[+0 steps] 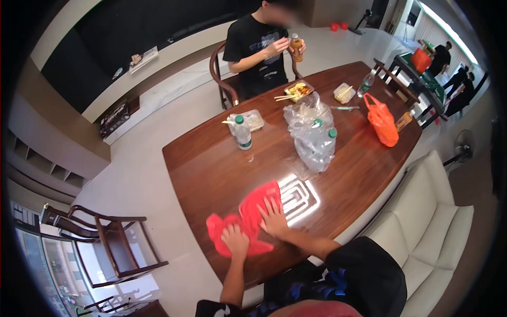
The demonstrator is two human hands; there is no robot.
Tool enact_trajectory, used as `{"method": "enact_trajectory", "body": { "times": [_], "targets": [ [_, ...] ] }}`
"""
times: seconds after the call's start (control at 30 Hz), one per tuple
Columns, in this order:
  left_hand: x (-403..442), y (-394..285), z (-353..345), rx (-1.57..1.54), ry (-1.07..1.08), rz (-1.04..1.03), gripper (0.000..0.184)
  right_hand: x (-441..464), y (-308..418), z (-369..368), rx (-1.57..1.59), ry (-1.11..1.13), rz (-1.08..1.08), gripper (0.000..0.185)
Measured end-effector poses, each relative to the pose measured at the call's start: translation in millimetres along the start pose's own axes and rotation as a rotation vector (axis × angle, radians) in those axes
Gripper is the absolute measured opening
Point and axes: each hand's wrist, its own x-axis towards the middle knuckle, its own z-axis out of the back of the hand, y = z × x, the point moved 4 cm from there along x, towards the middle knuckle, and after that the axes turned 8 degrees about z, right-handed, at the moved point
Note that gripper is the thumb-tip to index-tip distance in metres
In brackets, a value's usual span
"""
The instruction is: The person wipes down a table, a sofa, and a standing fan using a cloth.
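Near the table's point(190, 166) near-left corner, a red bag point(251, 205) is pressed by the unclenched left hand point(235, 240) and right hand point(273, 218). Glossy wood point(222, 171) is exposed beyond.

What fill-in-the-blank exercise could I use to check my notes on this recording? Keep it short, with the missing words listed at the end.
1. The left hand and the right hand both rest on a plastic bag that is coloured ____.
2. The other person, across the table, holds a ____ of amber liquid.
3. The cap of the bottle beside the leftmost food container is ____.

Missing words: red; bottle; green.
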Motion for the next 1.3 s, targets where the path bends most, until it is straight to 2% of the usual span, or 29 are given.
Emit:
{"method": "enact_trajectory", "body": {
  "times": [0.03,0.13,0.2,0.23,0.33,0.37,0.4,0.47,0.5,0.6,0.73,0.87,0.93,1.03,1.07,1.17,1.23,1.3],
  "targets": [
    [32.3,4.7,-1.2,0.025,-0.012,-0.009,0.036,24.5,7.5,-12.9,-0.063,-0.017,-0.026,0.071],
    [126.7,33.4,-11.5,-0.017,0.255,0.088,0.036,86.7,28.0,-16.9,-0.07,0.075,-0.124,0.071],
    [149.5,51.4,-19.1,-0.066,0.326,0.099,0.034,101.8,33.9,-13.0,-0.055,0.18,-0.227,0.069],
    [150.1,56.1,-21.0,-0.098,0.342,0.091,0.034,96.9,33.5,-9.2,-0.035,0.12,-0.185,0.069],
    [114.8,43.4,-7.2,-0.055,0.265,0.016,0.033,56.2,20.1,-22.9,0.017,-0.081,-0.049,0.065],
    [89.6,37.5,-5.7,-0.022,0.236,-0.007,0.032,31.2,16.9,-17.0,0.022,-0.08,-0.024,0.064],
    [57.5,31.0,-5.6,-0.001,0.049,-0.047,0.029,6.0,13.2,-5.5,0.023,-0.083,-0.001,0.063],
    [-2.7,11.2,17.8,-0.071,-0.036,0.073,0.023,-51.2,5.6,11.0,0.011,-0.034,0.0,0.062],
    [-32.0,2.4,23.5,-0.057,-0.003,0.137,0.024,-79.3,0.9,23.3,0.026,0.002,0.0,0.063],
    [-98.9,-6.2,21.5,-0.054,0.075,-0.005,0.028,-151.5,-11.2,33.1,0.008,0.114,0.01,0.063],
    [-86.2,-2.6,13.5,-0.026,0.113,-0.17,0.028,-142.8,-14.5,41.2,0.014,0.147,0.08,0.059],
    [-0.7,-13.4,5.1,0.017,0.08,-0.356,0.025,-66.4,6.1,9.3,0.021,0.065,0.135,0.061],
    [44.0,-10.0,-4.4,0.004,0.165,-0.213,0.025,-7.4,24.5,-13.7,-0.03,0.021,0.034,0.064],
    [82.2,0.3,-14.1,-0.096,0.05,0.099,0.027,50.5,38.1,-27.9,-0.026,-0.008,-0.134,0.065],
    [77.5,-2.5,-12.1,-0.073,0.046,0.1,0.028,53.4,36.9,-28.3,-0.027,-0.012,-0.179,0.066],
    [62.0,-11.0,-3.3,-0.022,0.021,0.078,0.031,39.3,28.3,-25.6,0.015,-0.005,-0.104,0.067],
    [21.6,-13.2,1.2,-0.011,-0.006,0.033,0.032,0.5,21.0,-13.4,0.014,-0.058,-0.043,0.063],
    [-27.2,-16.8,13.2,-0.056,0.091,0.018,0.033,-55.4,15.6,-4.4,-0.012,-0.037,0.006,0.061]
  ]
}}
